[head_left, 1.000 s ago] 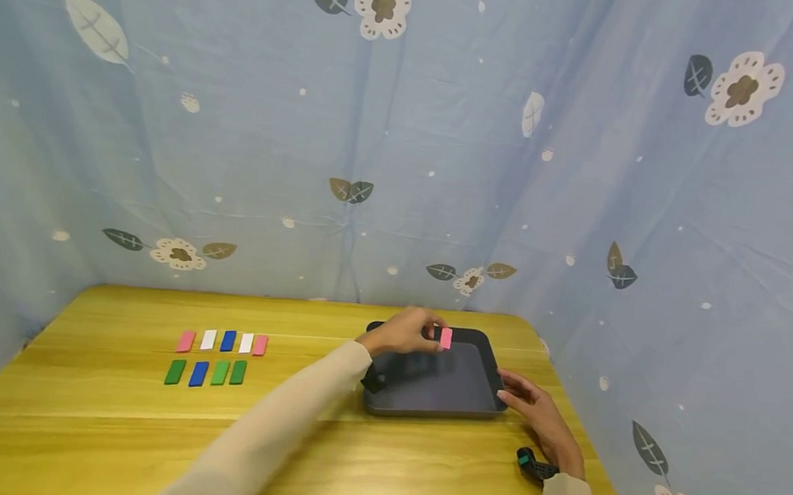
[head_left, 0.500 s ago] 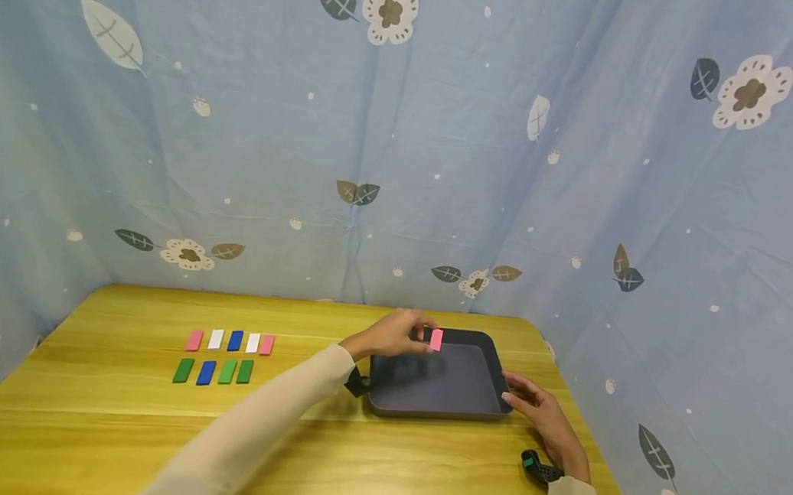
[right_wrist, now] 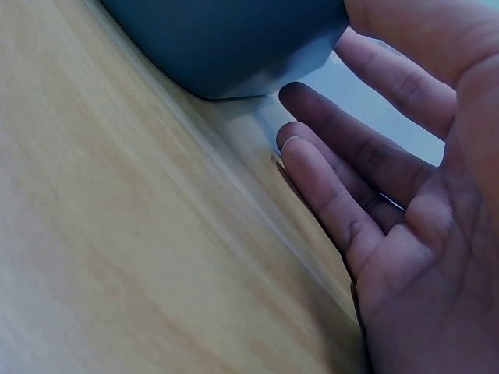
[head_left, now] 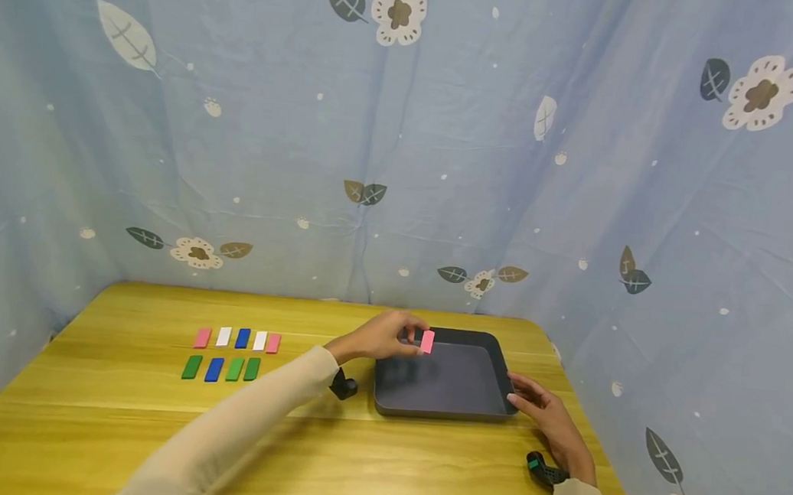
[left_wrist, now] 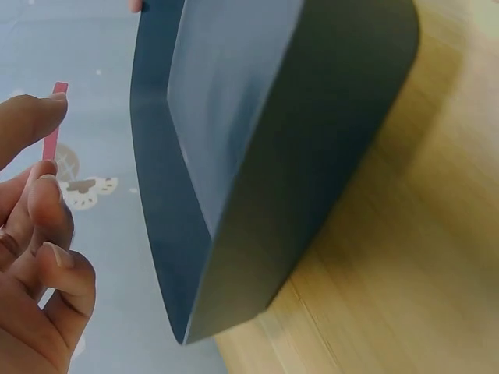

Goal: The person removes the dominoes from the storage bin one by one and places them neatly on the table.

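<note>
My left hand (head_left: 385, 336) pinches a small pink tile (head_left: 427, 342) between thumb and fingers, above the left part of a dark grey baking pan (head_left: 443, 415). The left wrist view shows the tile edge-on between thumb and fingertip, apart from the pan wall (left_wrist: 257, 234). My right hand (head_left: 553, 423) is at the pan's right side, thumb and index fingertip against its rim. Its other fingers (right_wrist: 355, 140) extend loosely below the pan's corner in the right wrist view. Inside the pan, the visible floor is bare.
Two rows of small tiles lie on the wooden table (head_left: 381, 469) at left. The back row has pink (head_left: 203, 337), white (head_left: 224, 336) and blue (head_left: 243, 338) tiles; the front has green (head_left: 191, 366) and blue (head_left: 214, 369) ones. A patterned curtain (head_left: 274, 116) hangs behind and right.
My left hand has moved left across the pan with the pink tile still pinched. My right hand stays at the pan's right side. The whole view has shifted slightly.
</note>
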### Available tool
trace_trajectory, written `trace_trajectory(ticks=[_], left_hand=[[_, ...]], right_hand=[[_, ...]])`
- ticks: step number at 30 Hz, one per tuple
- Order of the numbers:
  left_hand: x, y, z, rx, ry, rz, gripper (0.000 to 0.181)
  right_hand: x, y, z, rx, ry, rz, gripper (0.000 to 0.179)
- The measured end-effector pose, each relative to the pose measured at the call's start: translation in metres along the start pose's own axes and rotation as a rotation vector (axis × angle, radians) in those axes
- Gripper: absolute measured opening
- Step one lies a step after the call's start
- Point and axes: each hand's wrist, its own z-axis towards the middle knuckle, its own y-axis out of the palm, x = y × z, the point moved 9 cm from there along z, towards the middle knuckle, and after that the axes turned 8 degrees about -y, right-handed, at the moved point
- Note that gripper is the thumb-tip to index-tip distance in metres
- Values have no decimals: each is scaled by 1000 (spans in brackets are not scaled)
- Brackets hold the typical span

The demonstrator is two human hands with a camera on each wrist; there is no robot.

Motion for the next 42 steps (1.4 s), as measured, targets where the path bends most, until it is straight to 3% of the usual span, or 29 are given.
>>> trace_trajectory(ticks=[19, 42], left_hand=[[-23, -22, -36, 24, -27, -37, 43], [-63, -47, -95, 67, -99, -33, 41]], right_hand=[[3, -1, 0, -13, 1, -9, 60], [0, 1, 4, -7, -3, -21, 61]])
